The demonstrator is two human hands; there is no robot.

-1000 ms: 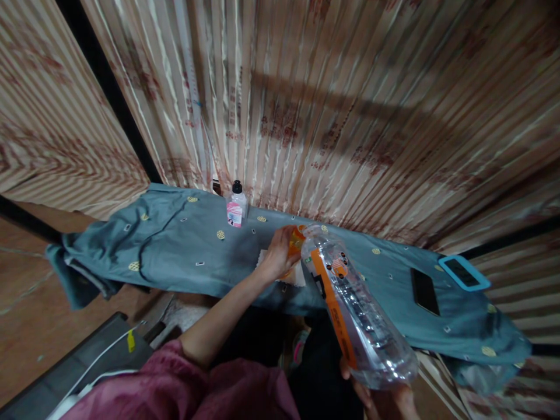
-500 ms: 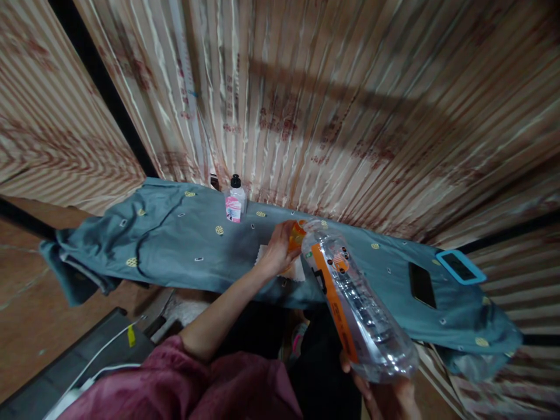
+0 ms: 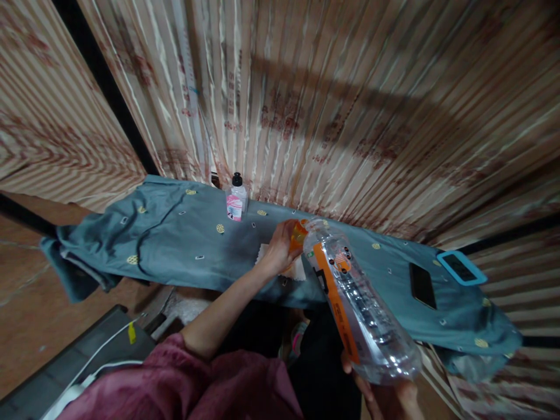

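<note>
We tilt the clear plastic bottle (image 3: pixel 356 309), base gripped by right hand (image 3: pixel 387 396); left hand (image 3: pixel 276 252) grips its orange cap (image 3: pixel 298 234) above the counter (image 3: pixel 184 251).

Person's left arm (image 3: pixel 227 306) was bare from elbow to hand (image 3: pixel 276 252); a loose maroon sleeve (image 3: pixel 184 379), soft and faintly mottled, covered the upper arm.

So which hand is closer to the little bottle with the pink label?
The left hand. It grips the orange cap of the big clear bottle, a short way right of the little bottle. The right hand holds the big bottle's base, much farther away.
</note>
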